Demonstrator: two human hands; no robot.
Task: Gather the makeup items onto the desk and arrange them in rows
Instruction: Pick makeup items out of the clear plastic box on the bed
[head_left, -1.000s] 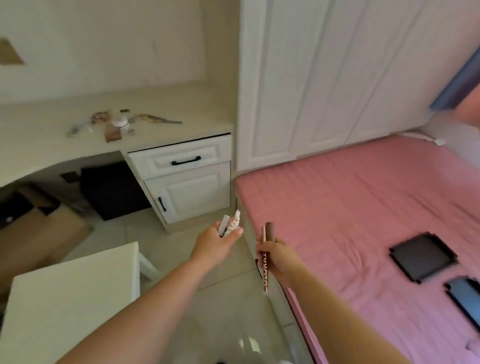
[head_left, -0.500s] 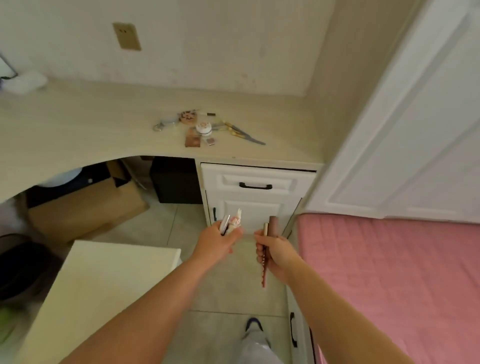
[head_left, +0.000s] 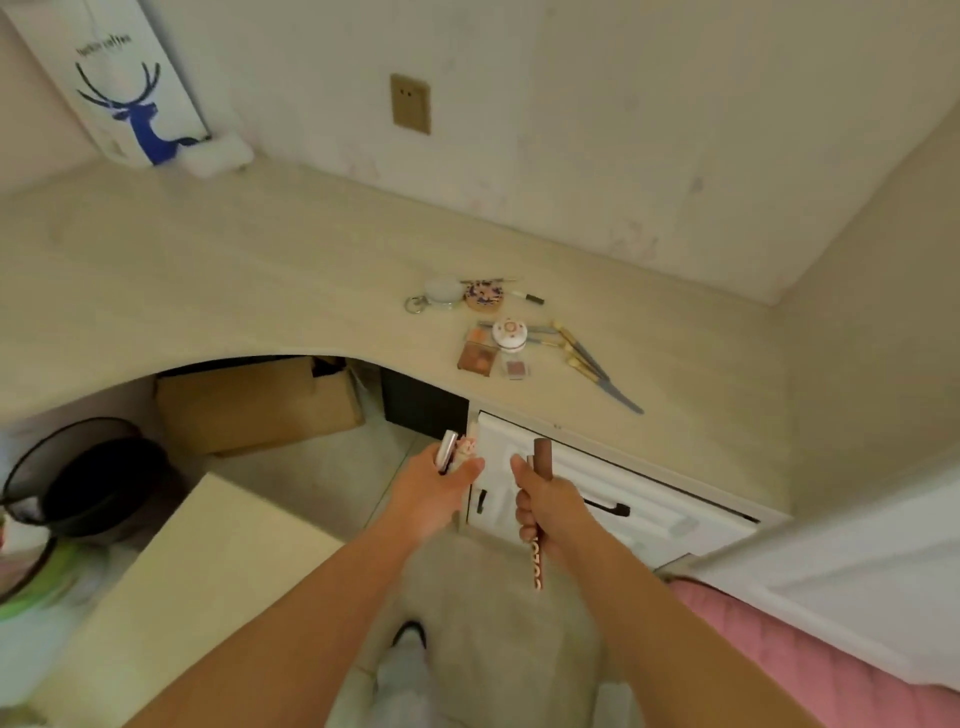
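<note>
My left hand (head_left: 434, 493) grips a silver tube (head_left: 447, 449) and a small patterned item beside it. My right hand (head_left: 545, 506) holds a brown makeup stick (head_left: 541, 462) and a thinner pencil upright; the stick's patterned end hangs below my fist. Both hands hover in front of the desk (head_left: 208, 291), near the drawer unit. On the desk lies a cluster of makeup: a round white jar (head_left: 509, 333), a round patterned compact (head_left: 484, 296), a brown palette (head_left: 477, 358), a small blush pan (head_left: 515, 369) and several brushes (head_left: 582, 358).
A white drawer unit (head_left: 613, 499) with black handles sits under the desk. A cardboard box (head_left: 254, 405) and a black bin (head_left: 88, 483) stand below the desk's curve. A white stool (head_left: 197, 587) is at lower left, a pink bed (head_left: 810, 654) at lower right. A deer-print bag (head_left: 124, 83) leans at the back.
The view has swung left from the bed to the desk and drawn closer to it. Both hands keep the same hold on their items.
</note>
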